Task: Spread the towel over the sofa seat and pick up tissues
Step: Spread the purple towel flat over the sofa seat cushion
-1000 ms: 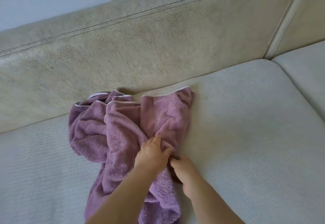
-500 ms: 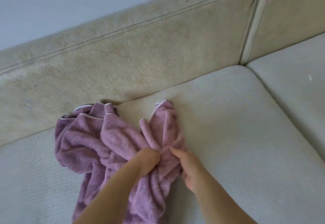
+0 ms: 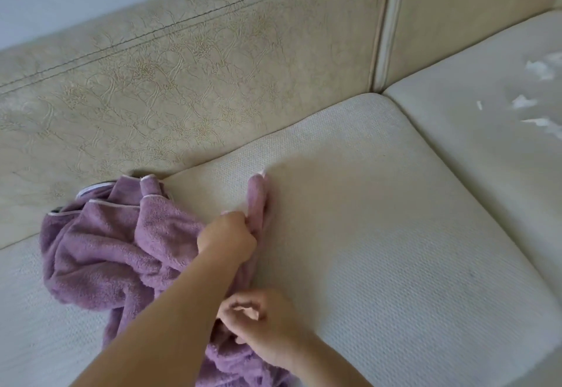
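A purple towel [image 3: 106, 247] with white edging lies bunched on the left part of the cream sofa seat cushion [image 3: 380, 234], against the backrest. My left hand [image 3: 226, 234] is fisted on a narrow fold of the towel that stands up toward the backrest. My right hand [image 3: 261, 323] sits lower, nearer to me, its fingers pinching the towel's edge. Several white tissue scraps [image 3: 538, 95] lie scattered on the neighbouring seat cushion at the far right.
The sofa's cracked beige backrest [image 3: 213, 67] runs along the rear. A seam [image 3: 431, 149] divides the cushion under the towel from the right-hand cushion. A pale wall shows at the top left.
My right hand has slid down along the towel's edge toward me, apart from my left. The raised fold has narrowed. The view has shifted right, revealing the tissue scraps.
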`<state>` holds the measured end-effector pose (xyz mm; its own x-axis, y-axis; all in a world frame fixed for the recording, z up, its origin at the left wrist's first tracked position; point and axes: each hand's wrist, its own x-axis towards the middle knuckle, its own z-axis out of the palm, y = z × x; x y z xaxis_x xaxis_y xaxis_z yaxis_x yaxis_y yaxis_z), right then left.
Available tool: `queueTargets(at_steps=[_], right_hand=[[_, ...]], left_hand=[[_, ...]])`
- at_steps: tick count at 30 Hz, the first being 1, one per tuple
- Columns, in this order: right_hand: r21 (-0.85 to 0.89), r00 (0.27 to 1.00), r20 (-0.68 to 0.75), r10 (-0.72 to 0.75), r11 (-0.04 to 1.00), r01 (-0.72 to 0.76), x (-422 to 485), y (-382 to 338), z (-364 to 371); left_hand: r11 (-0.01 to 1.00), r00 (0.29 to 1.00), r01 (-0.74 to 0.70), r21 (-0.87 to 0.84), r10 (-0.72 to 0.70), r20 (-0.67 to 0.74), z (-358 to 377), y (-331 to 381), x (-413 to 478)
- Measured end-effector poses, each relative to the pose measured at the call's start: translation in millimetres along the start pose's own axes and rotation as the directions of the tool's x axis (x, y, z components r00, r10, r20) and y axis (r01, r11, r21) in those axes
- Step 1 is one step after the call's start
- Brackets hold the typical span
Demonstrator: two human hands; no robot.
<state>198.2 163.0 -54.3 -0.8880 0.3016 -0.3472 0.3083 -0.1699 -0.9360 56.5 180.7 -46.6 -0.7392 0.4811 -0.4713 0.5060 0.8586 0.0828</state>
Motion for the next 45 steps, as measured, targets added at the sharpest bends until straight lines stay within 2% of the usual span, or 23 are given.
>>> queueTargets(at_steps=[1, 2, 3, 4, 5, 8, 11, 13, 16, 19, 21, 23, 24, 25, 26, 28, 29, 30, 32, 34, 36, 40, 45], right_hand=[[0.128, 0.992, -0.098, 0.077, 0.990, -0.064, 5.4, 5.6, 0.8], [0.176, 0.944, -0.290, 0.156, 0.979, -0.108, 12.3, 15.3, -3.4], [0.104, 0.852, -0.484, 0.197, 0.980, -0.168, 20.4, 28.4, -9.3], [0.015, 0.784, -0.579, 0.224, 0.964, -0.264, 26.3, 37.9, -13.0], [-0.031, 0.775, -0.576, 0.261, 0.940, -0.340, 28.0, 43.7, -15.9], [-0.076, 0.847, -0.271, 0.458, 0.867, -0.493, 35.5, 57.6, 0.7], [-0.273, 0.884, -0.126, 0.449, 0.842, -0.466, 36.9, 49.0, 30.1], [-0.121, 0.878, -0.153, 0.454, 0.873, -0.472, 36.1, 39.5, 29.5], [0.298, 0.834, -0.322, 0.449, 0.884, -0.360, 24.3, 28.1, -9.4], [0.568, 0.688, -0.575, 0.443, 0.821, -0.053, -5.4, 2.0, -63.1], [0.428, 0.506, -0.793, 0.340, 0.902, 0.065, -30.3, -18.1, -92.8], [0.160, 0.359, -0.925, 0.121, 0.984, 0.079, -54.2, -41.7, -108.5], [0.046, 0.359, -0.933, 0.014, 0.996, 0.080, -62.0, -53.7, -111.1], [-0.054, 0.412, -0.908, -0.072, 0.997, 0.057, -66.5, -61.6, -111.9], [-0.109, 0.534, -0.841, -0.093, 0.994, 0.001, -67.2, -66.3, -111.9], [-0.142, 0.798, -0.600, 0.058, 0.974, -0.178, -63.9, -65.0, -118.0], [-0.129, 0.857, -0.487, 0.167, 0.957, -0.260, -61.7, -56.7, -123.9], [-0.145, 0.858, -0.459, 0.230, 0.933, -0.328, -58.8, -43.7, -131.2], [-0.177, 0.797, -0.567, 0.208, 0.914, -0.365, -49.9, -16.9, -147.1], [-0.142, 0.736, -0.653, 0.180, 0.925, -0.353, -42.7, 8.9, -168.4], [-0.153, 0.698, -0.685, 0.208, 0.896, -0.418, -36.5, 31.4, -190.2], [-0.272, 0.719, -0.641, 0.267, 0.798, -0.538, -34.8, 74.1, -224.8], [-0.145, 0.780, -0.479, 0.403, 0.840, -0.523, -30.2, 83.8, -246.6]], left_hand=[[0.997, 0.999, 0.011, -0.072, -0.014, -0.048, -2.5, -14.9, 1.4], [0.982, 0.996, 0.028, -0.186, -0.044, -0.082, -4.8, -29.7, 2.2], [0.956, 0.991, 0.050, -0.290, -0.084, -0.105, -6.8, -44.1, 3.3], [0.921, 0.986, 0.061, -0.384, -0.115, -0.119, -10.6, -57.6, 3.8], [0.883, 0.984, 0.061, -0.465, -0.130, -0.119, -14.0, -64.9, 2.7], [0.760, 0.988, 0.074, -0.645, -0.142, -0.053, -24.6, -72.5, -2.3], [0.673, 0.994, 0.057, -0.738, -0.109, -0.022, -42.0, -72.8, -4.9], [0.644, 0.995, 0.007, -0.765, -0.080, -0.058, -56.9, -69.9, -4.7], [0.605, 0.992, -0.063, -0.794, -0.052, -0.119, -84.6, -57.2, -5.5], [0.608, 0.988, -0.119, -0.785, -0.007, -0.155, -103.7, -32.3, -7.0], [0.598, 0.985, -0.170, -0.783, 0.079, -0.153, -108.8, -2.8, -11.0], [0.565, 0.982, -0.185, -0.804, 0.140, -0.128, -106.7, 29.2, -14.1], [0.535, 0.982, -0.170, -0.828, 0.164, -0.096, -101.5, 41.1, -12.5], [0.499, 0.982, -0.141, -0.855, 0.183, -0.055, -97.0, 50.5, -11.5], [0.486, 0.982, -0.113, -0.867, 0.189, -0.022, -90.5, 56.2, -7.9], [0.612, 0.992, -0.056, -0.789, 0.125, 0.026, -74.0, 65.0, 1.7], [0.674, 0.999, 0.003, -0.739, 0.035, 0.036, -65.8, 66.1, 4.4], [0.688, 0.998, 0.061, -0.723, -0.042, 0.044, -61.0, 68.5, 4.0], [0.726, 0.995, 0.098, -0.681, -0.092, 0.045, -48.8, 72.2, 1.0], [0.805, 0.995, 0.084, -0.588, -0.042, 0.085, -32.6, 81.1, -2.7], [0.827, 0.991, 0.068, -0.558, 0.007, 0.132, -16.7, 96.3, -3.1], [0.885, 0.976, 0.054, -0.463, 0.052, 0.214, 20.3, 135.7, -8.9], [0.981, 0.928, -0.004, -0.196, 0.077, 0.365, 77.9, 183.0, -27.6]])
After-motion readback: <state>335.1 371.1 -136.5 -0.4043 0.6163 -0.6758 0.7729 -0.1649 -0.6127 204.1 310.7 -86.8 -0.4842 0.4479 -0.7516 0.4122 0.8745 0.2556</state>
